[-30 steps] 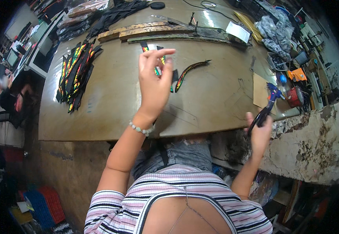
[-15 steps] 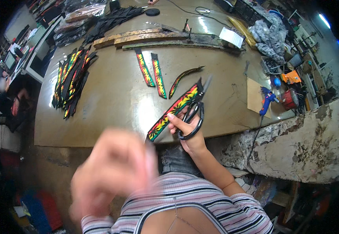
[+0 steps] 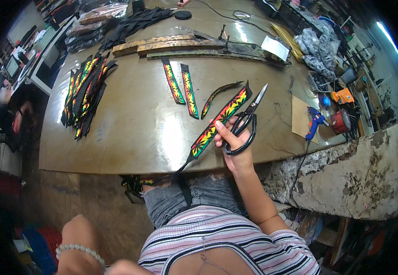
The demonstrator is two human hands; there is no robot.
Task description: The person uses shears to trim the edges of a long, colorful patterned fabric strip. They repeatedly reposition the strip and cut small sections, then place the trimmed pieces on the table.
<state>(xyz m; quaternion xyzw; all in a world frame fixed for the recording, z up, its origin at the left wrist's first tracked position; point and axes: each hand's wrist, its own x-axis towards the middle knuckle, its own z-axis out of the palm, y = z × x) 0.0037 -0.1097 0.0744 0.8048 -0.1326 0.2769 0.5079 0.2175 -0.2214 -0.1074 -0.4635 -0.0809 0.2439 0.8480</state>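
My right hand [image 3: 235,140] is raised over the table's near edge. It holds black-handled scissors [image 3: 253,107], their pointed blade tip away from me, together with a woven strap [image 3: 222,120] patterned in red, yellow and green with black edges. The thumb presses on the strap. From the strap's lower end a thin black tail hangs over the edge onto my lap. My left hand [image 3: 128,268] is at the lower edge, blurred and mostly cut off; its fingers cannot be made out. A beaded bracelet [image 3: 80,251] circles that wrist.
Two patterned strips [image 3: 189,91] and a curved one [image 3: 217,94] lie on the table [image 3: 134,142]. A strip pile [image 3: 86,94] is at left. Wooden bars [image 3: 176,47] stretch across the back. A blue glue gun [image 3: 316,123] with a cord sits at right beside a red tin [image 3: 341,121].
My left hand has pulled back from near the strap's lower end to the lower edge. My right hand, with scissors and strap, has shifted slightly right and up. The strap's black tail is now visible.
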